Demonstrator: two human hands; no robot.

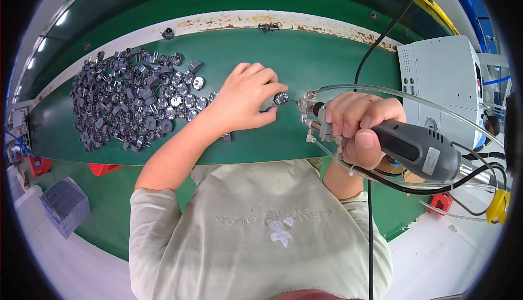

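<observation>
Between the thumb and forefinger of my left hand (245, 97) is a small round black part (281, 98) with a shiny face turned toward the right. My right hand (364, 123) is wrapped round a grey electric screwdriver (417, 150) with a metal head and a clear hose attached. Its thin tip points left at the round part, with a small gap showing between them. Left of my left hand, many similar round black parts (131, 98) lie in a loose heap. A few of them sit under or beside my left wrist, partly hidden.
The green tabletop (327, 55) carries all this. A light grey machine box (440, 79) stands at the right. A clear hose (436, 104) and black cable (389, 27) run to the right and above. A rusty white ledge (229, 21) borders the far side.
</observation>
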